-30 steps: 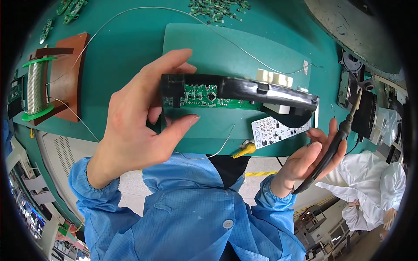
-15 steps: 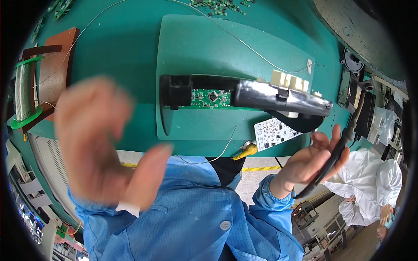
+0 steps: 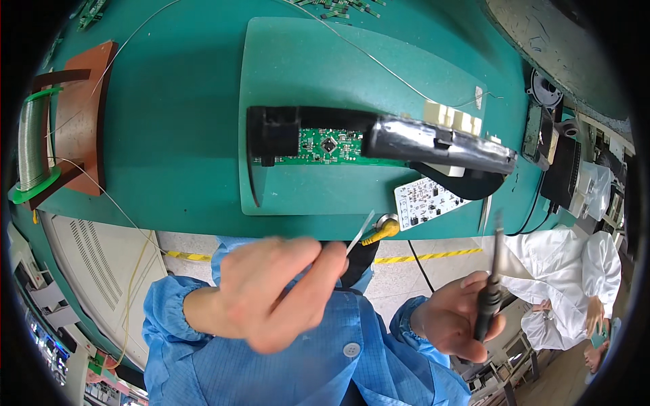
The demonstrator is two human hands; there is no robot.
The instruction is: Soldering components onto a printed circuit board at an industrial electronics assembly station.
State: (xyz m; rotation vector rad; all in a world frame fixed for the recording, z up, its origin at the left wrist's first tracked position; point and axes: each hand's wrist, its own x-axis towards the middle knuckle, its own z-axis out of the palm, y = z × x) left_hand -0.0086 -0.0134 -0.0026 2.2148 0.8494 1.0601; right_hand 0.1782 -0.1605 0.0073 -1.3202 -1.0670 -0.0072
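Note:
My left hand (image 3: 277, 291) is closed in a pinch on thin solder wire (image 3: 360, 233), whose short end sticks out past the fingertips toward the table edge. Lower right, my right hand (image 3: 460, 314) grips a soldering iron (image 3: 489, 304) by its dark handle, tip pointing up and slightly blurred. Beyond both hands stands a curved black plastic housing (image 3: 440, 143) with white blocks on its far side. A green circuit board (image 3: 330, 144) shows in the housing's gap. Partly under the housing's right end lies a white circuit board (image 3: 426, 203) with small black parts.
A solder spool (image 3: 34, 142) with green flanges sits on a brown stand (image 3: 81, 122) at left. The housing rests on a translucent mat (image 3: 305, 61). A yellow plug (image 3: 384, 230) is at the table's near edge. Small green boards (image 3: 345, 10) lie far back. Someone in white (image 3: 562, 271) is at right.
My left hand, open and blurred before, has moved right and closed on the solder wire. My right hand has come lower, and the iron now points upward.

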